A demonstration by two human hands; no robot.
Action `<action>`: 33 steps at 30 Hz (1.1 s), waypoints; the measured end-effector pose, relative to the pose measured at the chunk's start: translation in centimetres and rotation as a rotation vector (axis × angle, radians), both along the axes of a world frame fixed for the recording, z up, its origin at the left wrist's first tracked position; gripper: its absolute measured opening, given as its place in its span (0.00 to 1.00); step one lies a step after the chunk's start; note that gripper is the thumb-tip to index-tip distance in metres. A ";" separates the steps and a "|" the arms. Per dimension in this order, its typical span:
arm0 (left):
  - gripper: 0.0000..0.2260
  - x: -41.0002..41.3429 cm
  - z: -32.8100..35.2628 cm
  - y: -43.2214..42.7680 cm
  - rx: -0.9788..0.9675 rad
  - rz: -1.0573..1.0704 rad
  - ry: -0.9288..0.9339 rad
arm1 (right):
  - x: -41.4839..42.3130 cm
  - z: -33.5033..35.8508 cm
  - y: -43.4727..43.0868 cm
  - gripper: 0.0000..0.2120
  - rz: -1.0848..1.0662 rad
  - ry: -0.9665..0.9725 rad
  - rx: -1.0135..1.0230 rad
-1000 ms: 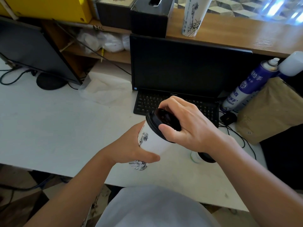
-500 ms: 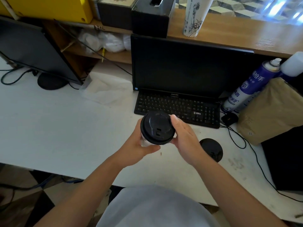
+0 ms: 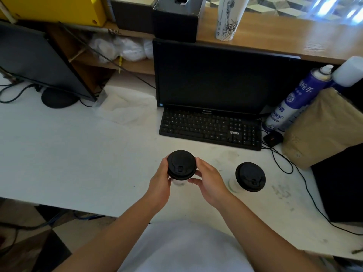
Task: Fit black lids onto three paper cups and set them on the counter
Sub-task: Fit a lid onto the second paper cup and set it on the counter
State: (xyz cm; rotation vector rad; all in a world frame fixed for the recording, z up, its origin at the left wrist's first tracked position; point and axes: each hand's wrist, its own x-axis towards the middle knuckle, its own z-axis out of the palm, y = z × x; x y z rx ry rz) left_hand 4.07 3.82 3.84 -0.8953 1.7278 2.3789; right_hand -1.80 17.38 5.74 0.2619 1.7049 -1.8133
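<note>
Lid looks seated: left hand (image 3: 160,181) and right hand (image 3: 209,182) clasp the lidded paper cup (image 3: 181,165) over the worktop (image 3: 78,154), near a second lidded cup (image 3: 250,176); next, set it down upright and let go.

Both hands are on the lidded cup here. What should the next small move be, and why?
Probably set the cup down on the white desk, left of the other lidded cup, then let go. Its black lid looks seated level, the left hand and right hand both grip it, and one finished cup already stands there.
</note>
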 end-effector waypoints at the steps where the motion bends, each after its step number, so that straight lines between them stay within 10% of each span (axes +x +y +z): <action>1: 0.18 -0.1 -0.3 0.1 -0.013 -0.013 -0.005 | 0.2 -0.5 -0.1 0.17 -0.006 -0.015 -0.012; 33: 0.17 -0.2 -4.0 -2.5 -0.691 -0.254 0.277 | 0.3 -4.3 -1.4 0.12 -0.015 0.299 0.270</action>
